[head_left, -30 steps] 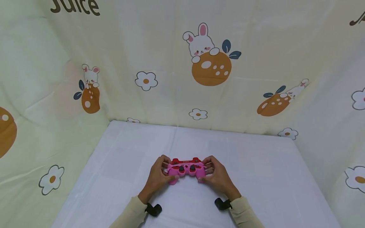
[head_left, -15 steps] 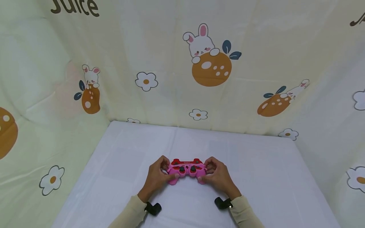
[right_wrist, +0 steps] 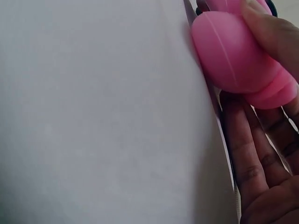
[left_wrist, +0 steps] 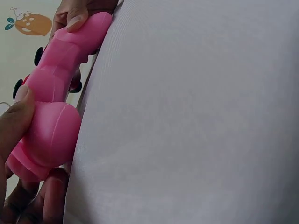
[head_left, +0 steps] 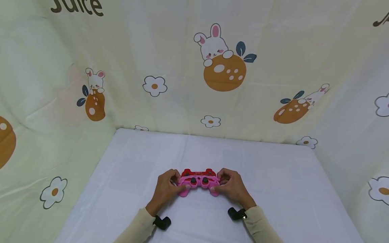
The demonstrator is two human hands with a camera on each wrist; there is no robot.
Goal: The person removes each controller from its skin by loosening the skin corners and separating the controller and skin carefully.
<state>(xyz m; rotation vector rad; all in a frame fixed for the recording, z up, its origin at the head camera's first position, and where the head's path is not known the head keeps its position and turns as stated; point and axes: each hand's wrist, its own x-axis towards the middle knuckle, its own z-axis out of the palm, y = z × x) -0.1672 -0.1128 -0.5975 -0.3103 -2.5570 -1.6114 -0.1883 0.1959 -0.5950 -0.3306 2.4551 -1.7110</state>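
Observation:
A red game controller [head_left: 199, 173] with black thumbsticks sits partly inside a pink soft cover [head_left: 199, 182], low over the white table. Its top part shows red beyond the cover's upper edge. My left hand [head_left: 165, 187] grips the left side, thumb on the front of the handle and fingers bent at the upper corner. On the other side my right hand [head_left: 234, 186] holds the cover in the same way. The left wrist view shows the pink handle [left_wrist: 51, 130] close up between thumb and fingers. In the right wrist view, fingers lie beneath the rounded pink handle [right_wrist: 229, 56].
The white-covered table [head_left: 146, 152] spreads around the hands. A cream curtain [head_left: 170, 50] printed with rabbits, oranges and flowers stands behind it and along both sides. A black wrist camera [head_left: 162, 222] sits on the left wrist, another black camera [head_left: 237, 213] on the right.
The fingers of both hands have curled in closer at the controller's upper corners. The cover's upper edge now arches a little higher over the red body. The controller stays in almost the same place.

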